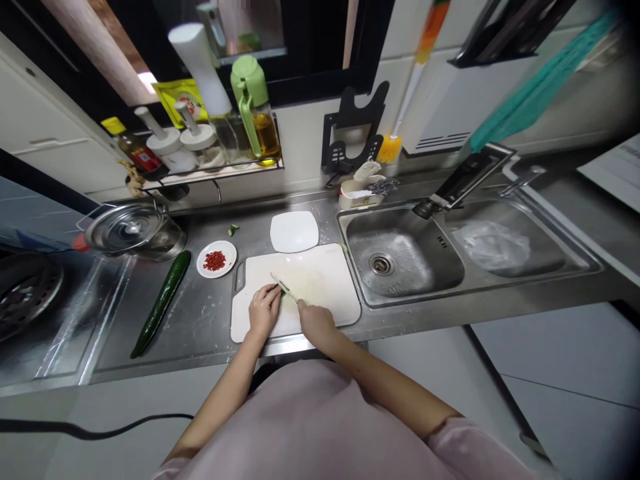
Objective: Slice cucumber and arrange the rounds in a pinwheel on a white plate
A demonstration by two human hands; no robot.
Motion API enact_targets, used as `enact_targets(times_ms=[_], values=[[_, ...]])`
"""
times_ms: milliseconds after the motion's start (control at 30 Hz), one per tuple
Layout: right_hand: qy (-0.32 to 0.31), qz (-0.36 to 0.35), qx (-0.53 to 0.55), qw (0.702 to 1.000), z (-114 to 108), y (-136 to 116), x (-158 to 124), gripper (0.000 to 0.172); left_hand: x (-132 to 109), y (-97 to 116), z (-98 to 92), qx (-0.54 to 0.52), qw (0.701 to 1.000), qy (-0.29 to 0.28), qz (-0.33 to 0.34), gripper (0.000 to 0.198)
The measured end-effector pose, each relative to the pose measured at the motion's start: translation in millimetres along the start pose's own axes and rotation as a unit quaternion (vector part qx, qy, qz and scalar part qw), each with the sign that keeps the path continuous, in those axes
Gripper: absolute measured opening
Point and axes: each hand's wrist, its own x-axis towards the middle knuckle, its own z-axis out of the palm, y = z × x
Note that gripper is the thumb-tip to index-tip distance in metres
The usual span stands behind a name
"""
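My right hand is closed round the handle of a small knife, whose blade points up and left over the white cutting board. Close by, my left hand has its fingers bent down on the board, pressing a small dark green piece of cucumber beside the blade. Fingers and knife hide most of that piece. A long whole cucumber lies on the steel counter to the left. Between it and the board is a small white plate of chopped red bits.
Behind the board lies a white square plate, with green cucumber scraps to its left. A double sink with a faucet is on the right. A lidded steel pot stands at left, below a rack of bottles and jars.
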Motion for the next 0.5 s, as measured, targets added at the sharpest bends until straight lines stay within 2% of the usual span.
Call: enact_targets(times_ms=[300, 500], values=[[0.002, -0.002, 0.005, 1.0, 5.9, 0.5, 4.2, 0.03, 2.0, -4.0, 0.1, -0.01, 1.0, -0.006, 0.012, 0.026], [0.025, -0.004, 0.005, 1.0, 6.4, -0.3, 9.2, 0.029, 2.0, -4.7, -0.7, -0.012, 1.0, -0.008, 0.022, 0.026]])
